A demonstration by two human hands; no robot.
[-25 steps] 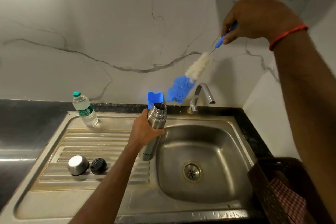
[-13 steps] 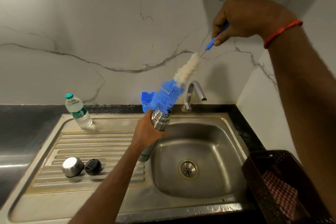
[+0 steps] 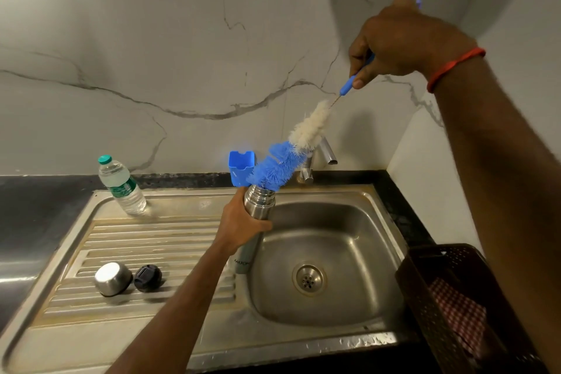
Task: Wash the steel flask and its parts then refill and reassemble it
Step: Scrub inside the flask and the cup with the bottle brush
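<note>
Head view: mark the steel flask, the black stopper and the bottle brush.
steel flask (image 3: 259,203), head view, on its bare shoulder above the gripping fingers.
black stopper (image 3: 147,277), head view, on its top face.
bottle brush (image 3: 277,165), head view, on the blue bristles.

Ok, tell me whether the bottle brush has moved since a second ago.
Yes. The bottle brush has come down and left, away from the tap; its blue tip now meets the steel flask mouth.

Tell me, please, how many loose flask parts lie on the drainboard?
2: the steel cup on the ribbed drainboard, and the black stopper right beside it; none appears hidden.
</note>
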